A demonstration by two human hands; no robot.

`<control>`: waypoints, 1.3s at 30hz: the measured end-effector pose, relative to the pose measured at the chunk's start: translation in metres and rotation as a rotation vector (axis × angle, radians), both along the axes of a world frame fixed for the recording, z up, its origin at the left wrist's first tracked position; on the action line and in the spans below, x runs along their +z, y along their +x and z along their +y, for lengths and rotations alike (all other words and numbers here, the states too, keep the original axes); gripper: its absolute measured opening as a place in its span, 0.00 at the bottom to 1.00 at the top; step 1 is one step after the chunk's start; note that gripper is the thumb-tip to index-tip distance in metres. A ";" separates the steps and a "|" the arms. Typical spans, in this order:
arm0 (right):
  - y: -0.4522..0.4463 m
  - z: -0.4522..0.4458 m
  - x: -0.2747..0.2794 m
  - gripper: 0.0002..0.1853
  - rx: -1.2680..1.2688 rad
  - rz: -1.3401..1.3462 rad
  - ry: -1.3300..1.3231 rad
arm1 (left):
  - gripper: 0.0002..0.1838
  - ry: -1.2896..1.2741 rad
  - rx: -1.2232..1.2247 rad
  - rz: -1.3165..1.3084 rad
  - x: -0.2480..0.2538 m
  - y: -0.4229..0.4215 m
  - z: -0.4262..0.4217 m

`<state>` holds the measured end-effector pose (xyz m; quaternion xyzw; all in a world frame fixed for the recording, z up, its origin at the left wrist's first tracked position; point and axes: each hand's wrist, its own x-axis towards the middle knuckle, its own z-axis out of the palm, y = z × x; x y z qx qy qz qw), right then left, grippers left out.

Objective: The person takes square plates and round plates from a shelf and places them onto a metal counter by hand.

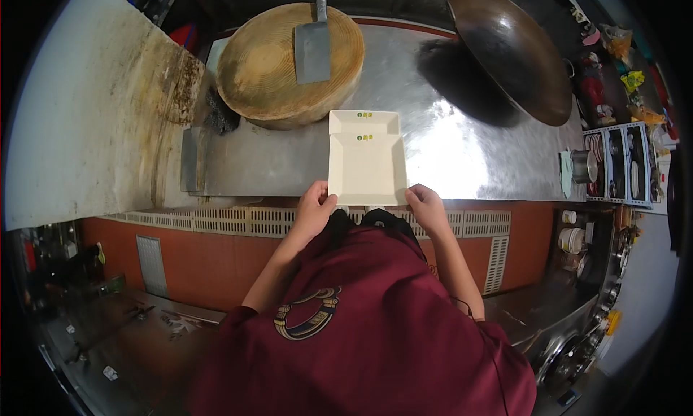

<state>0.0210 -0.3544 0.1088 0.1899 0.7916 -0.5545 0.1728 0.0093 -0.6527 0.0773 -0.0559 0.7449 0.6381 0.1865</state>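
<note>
At the near edge of the steel counter I hold what look like two stacked, cream-coloured square trays (368,169). The lower one sticks out at the far side, and small green and yellow marks show on both. My left hand (313,208) is closed on the near left corner, thumb towards the rim. Pinched at the near right corner are the fingers of my right hand (428,208). Nothing lies in the upper tray. Its far part is over the counter.
A round wooden chopping block (253,62) stands at the back left, with a cleaver (312,51) lying on it. A large dark wok (516,51) leans at the back right of the steel counter (274,156). Further right are a metal pot (583,167) and a plate rack (613,163).
</note>
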 end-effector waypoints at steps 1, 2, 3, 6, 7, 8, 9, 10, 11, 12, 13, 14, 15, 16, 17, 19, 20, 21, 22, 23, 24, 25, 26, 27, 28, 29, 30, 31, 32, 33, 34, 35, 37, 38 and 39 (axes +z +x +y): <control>0.001 0.001 -0.004 0.13 -0.005 0.009 -0.006 | 0.12 0.006 -0.001 -0.005 -0.002 -0.001 0.001; 0.002 0.002 -0.009 0.13 -0.008 0.017 -0.014 | 0.12 0.011 0.001 -0.011 -0.005 -0.002 0.001; 0.002 0.002 -0.011 0.13 -0.010 0.021 -0.018 | 0.12 0.016 0.003 -0.018 -0.004 -0.003 0.001; 0.004 0.002 -0.018 0.14 -0.021 0.021 -0.048 | 0.12 -0.008 -0.005 -0.013 -0.004 -0.004 0.001; 0.004 0.001 -0.021 0.14 -0.032 0.017 -0.073 | 0.13 -0.014 -0.002 -0.004 -0.006 -0.003 0.001; 0.005 0.001 -0.024 0.15 -0.043 0.013 -0.098 | 0.14 -0.020 0.000 0.005 -0.008 -0.003 0.001; 0.004 0.000 -0.022 0.16 -0.031 -0.002 -0.109 | 0.15 -0.027 0.003 0.016 -0.009 -0.004 0.001; 0.002 -0.001 -0.021 0.17 -0.019 -0.016 -0.120 | 0.16 -0.037 0.001 0.029 -0.010 -0.004 0.002; 0.001 -0.002 -0.020 0.18 -0.008 -0.031 -0.131 | 0.17 -0.048 -0.001 0.042 -0.010 -0.004 0.002; 0.000 -0.003 -0.020 0.19 -0.010 -0.038 -0.139 | 0.19 -0.058 -0.003 0.054 -0.007 -0.005 0.003; 0.000 -0.004 -0.020 0.20 -0.013 -0.045 -0.146 | 0.20 -0.089 -0.013 0.050 -0.004 -0.006 0.003; 0.000 -0.006 -0.021 0.21 -0.014 -0.053 -0.154 | 0.21 -0.120 -0.022 0.044 -0.001 -0.006 0.003; 0.000 -0.007 -0.022 0.22 -0.016 -0.053 -0.153 | 0.22 -0.150 -0.029 0.040 0.002 -0.007 0.003; 0.000 -0.008 -0.025 0.23 -0.017 -0.052 -0.152 | 0.22 -0.148 0.011 0.074 -0.008 -0.005 0.003; 0.000 -0.008 -0.027 0.25 -0.018 -0.050 -0.151 | 0.22 -0.146 0.052 0.110 -0.023 -0.003 0.004; -0.001 -0.007 -0.032 0.28 -0.034 -0.045 -0.184 | 0.23 -0.140 0.087 0.137 -0.025 -0.004 0.006; -0.001 -0.006 -0.034 0.29 -0.042 -0.045 -0.201 | 0.24 -0.138 0.081 0.126 -0.025 -0.004 0.006; -0.003 -0.006 -0.032 0.30 -0.043 -0.040 -0.202 | 0.25 -0.137 0.074 0.114 -0.023 -0.004 0.006; -0.003 -0.006 -0.030 0.31 -0.044 -0.036 -0.205 | 0.26 -0.146 0.079 0.129 -0.026 -0.004 0.006; -0.004 -0.006 -0.028 0.31 -0.047 -0.034 -0.207 | 0.26 -0.155 0.082 0.142 -0.030 -0.004 0.007; -0.004 -0.005 -0.027 0.31 -0.051 -0.037 -0.215 | 0.27 -0.165 0.085 0.155 -0.029 -0.004 0.008; -0.005 -0.005 -0.025 0.31 -0.055 -0.040 -0.223 | 0.27 -0.180 0.083 0.155 -0.027 -0.003 0.008; -0.005 -0.004 -0.024 0.31 -0.060 -0.044 -0.230 | 0.27 -0.195 0.080 0.156 -0.026 -0.003 0.008; -0.004 -0.004 -0.024 0.31 -0.053 -0.049 -0.226 | 0.28 -0.209 0.077 0.158 -0.019 -0.004 0.010; -0.004 -0.003 -0.023 0.31 -0.047 -0.055 -0.222 | 0.28 -0.221 0.078 0.144 -0.013 -0.004 0.011; -0.004 -0.002 -0.023 0.31 -0.041 -0.059 -0.218 | 0.27 -0.233 0.079 0.130 -0.006 -0.004 0.012; -0.003 -0.001 -0.028 0.31 -0.037 -0.051 -0.233 | 0.27 -0.244 0.081 0.116 -0.002 -0.005 0.014; -0.002 0.001 -0.037 0.32 -0.033 -0.043 -0.247 | 0.28 -0.255 0.082 0.115 -0.002 -0.005 0.015; -0.001 0.003 -0.044 0.32 -0.029 -0.035 -0.261 | 0.28 -0.265 0.084 0.114 -0.001 -0.005 0.015; -0.001 0.004 -0.043 0.32 -0.020 -0.031 -0.255 | 0.28 -0.276 0.085 0.113 0.001 -0.005 0.016; -0.001 0.005 -0.043 0.33 -0.012 -0.028 -0.250 | 0.28 -0.262 0.096 0.118 0.003 -0.006 0.018; 0.000 0.004 -0.044 0.33 -0.004 -0.028 -0.247 | 0.28 -0.250 0.106 0.121 0.004 -0.006 0.020; -0.001 0.002 -0.036 0.35 0.010 -0.035 -0.239 | 0.29 -0.236 0.109 0.112 0.005 -0.006 0.019; -0.002 0.002 -0.032 0.35 0.017 -0.037 -0.232 | 0.29 -0.232 0.100 0.101 0.005 -0.006 0.019; -0.003 0.001 -0.026 0.36 0.021 -0.042 -0.222 | 0.28 -0.227 0.091 0.090 0.004 -0.006 0.019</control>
